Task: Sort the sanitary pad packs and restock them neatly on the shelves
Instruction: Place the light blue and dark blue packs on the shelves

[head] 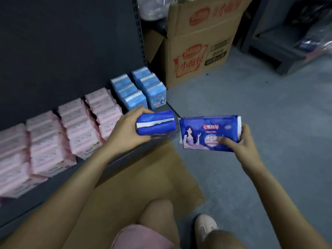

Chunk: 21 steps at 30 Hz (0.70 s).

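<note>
My left hand (128, 129) grips a dark blue pad pack (156, 124) end-on, its white seal strip facing up, just over the front edge of the low shelf (53, 186). My right hand (237, 141) holds a second dark blue pad pack (201, 133) flat, printed face up, above the floor to the right of the shelf. The two packs nearly touch. On the shelf, pink packs (46, 144) stand in several rows at the left and light blue packs (138, 88) in two rows at the right end.
An open cardboard box (197, 47) with red print stands on the grey floor behind the shelf's right end. A flattened piece of cardboard (143, 180) lies on the floor under my knee. A dark rack (280, 42) with plastic-wrapped goods stands at the far right.
</note>
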Each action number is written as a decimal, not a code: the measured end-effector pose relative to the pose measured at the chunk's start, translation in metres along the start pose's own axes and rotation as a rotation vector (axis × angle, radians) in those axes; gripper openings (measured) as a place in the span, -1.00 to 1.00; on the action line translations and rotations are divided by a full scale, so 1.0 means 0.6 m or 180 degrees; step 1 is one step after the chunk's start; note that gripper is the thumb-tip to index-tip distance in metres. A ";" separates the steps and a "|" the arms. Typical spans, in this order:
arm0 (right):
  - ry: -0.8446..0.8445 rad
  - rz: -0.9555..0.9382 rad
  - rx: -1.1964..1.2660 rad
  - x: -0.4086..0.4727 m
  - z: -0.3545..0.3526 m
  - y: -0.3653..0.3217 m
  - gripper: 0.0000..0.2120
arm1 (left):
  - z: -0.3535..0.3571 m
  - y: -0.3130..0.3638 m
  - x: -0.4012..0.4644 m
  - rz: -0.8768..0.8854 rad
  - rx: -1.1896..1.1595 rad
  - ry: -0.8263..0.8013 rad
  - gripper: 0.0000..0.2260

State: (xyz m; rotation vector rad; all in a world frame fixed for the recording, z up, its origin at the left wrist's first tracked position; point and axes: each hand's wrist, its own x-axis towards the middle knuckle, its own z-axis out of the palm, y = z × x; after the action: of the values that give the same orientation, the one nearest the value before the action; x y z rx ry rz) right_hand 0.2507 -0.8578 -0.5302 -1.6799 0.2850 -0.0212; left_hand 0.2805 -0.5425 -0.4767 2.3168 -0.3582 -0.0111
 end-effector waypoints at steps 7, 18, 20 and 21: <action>-0.0291 -0.0488 0.0924 0.014 -0.007 -0.162 -0.55 | -0.124 0.109 0.005 -0.0193 -0.1607 0.1115 -0.61; -0.1080 -0.1373 0.1927 0.082 0.019 -0.434 -0.49 | -0.283 0.282 0.061 0.0944 -0.1764 0.2371 -0.57; -0.1226 -0.1483 0.2017 0.093 0.027 -0.474 -0.50 | -0.305 0.313 0.085 0.1067 -0.1807 0.2402 -0.54; -0.1297 -0.1571 0.2042 0.101 0.033 -0.502 -0.49 | -0.321 0.333 0.104 0.1134 -0.1826 0.2457 -0.54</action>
State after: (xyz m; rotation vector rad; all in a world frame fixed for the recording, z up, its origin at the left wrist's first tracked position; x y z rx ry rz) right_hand 0.3657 -0.8198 -0.2472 -1.0444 -0.4142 -0.1233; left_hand 0.3122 -0.5541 -0.1943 1.5157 -0.3040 0.8208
